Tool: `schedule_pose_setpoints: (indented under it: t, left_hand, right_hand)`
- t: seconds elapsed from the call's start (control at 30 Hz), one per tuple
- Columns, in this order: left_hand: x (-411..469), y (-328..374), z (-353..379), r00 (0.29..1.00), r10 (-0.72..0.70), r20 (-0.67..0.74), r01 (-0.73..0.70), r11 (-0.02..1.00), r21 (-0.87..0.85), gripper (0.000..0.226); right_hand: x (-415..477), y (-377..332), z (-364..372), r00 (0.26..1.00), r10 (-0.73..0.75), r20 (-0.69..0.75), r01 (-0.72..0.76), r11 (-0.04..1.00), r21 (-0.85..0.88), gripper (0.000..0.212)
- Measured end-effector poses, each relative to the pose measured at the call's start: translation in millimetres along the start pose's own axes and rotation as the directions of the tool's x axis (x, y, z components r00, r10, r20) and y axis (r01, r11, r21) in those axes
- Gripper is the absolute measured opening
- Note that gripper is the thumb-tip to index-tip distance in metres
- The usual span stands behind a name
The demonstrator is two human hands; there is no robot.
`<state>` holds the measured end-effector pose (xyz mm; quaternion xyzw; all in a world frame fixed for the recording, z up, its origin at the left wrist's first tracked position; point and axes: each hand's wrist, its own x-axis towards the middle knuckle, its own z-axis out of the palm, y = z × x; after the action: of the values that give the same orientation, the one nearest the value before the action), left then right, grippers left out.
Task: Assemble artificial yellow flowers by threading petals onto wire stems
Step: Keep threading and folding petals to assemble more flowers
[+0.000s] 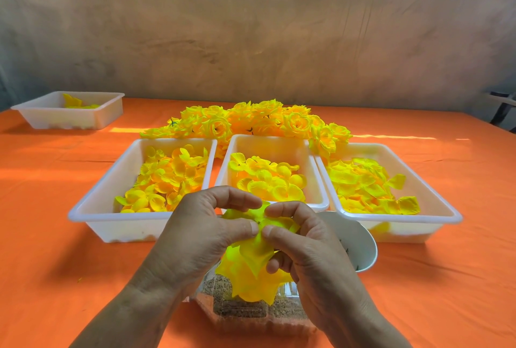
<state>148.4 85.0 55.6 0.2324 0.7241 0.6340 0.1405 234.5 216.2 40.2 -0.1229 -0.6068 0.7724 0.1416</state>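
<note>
My left hand and my right hand meet over the table's front middle, both pinching a half-built yellow flower whose petal layers hang below my fingers. A small dark centre shows between my thumbs; the stem is hidden. Three white trays stand just behind: the left tray, the middle tray and the right tray, each holding loose yellow petals. A heap of finished yellow flowers lies behind them.
A white paper cup lies tilted to the right of my hands. A clear plastic box sits under them. A fourth white tray with a few petals stands at the far left on the orange tablecloth.
</note>
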Motion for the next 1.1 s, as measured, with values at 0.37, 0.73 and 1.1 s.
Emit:
schedule_pose_setpoints:
  t: [0.37,0.73,1.1]
  left_hand:
    - [0.7,-8.4,-0.8,0.988,-0.136,0.067,0.136,0.991,0.009,0.031]
    - [-3.2,-15.3,4.3,0.986,-0.166,0.032,0.154,0.957,0.245,0.028]
    - [3.4,-16.5,2.7,0.984,-0.166,0.063,0.138,0.937,0.32,0.023]
  right_hand:
    - [3.2,4.1,-6.8,0.998,-0.064,-0.008,0.06,0.964,-0.259,0.015]
    - [-0.4,9.5,-15.3,0.982,-0.18,0.051,0.166,0.712,-0.682,0.006]
    - [5.1,12.9,-19.0,0.971,-0.229,0.075,0.202,0.606,-0.769,0.003]
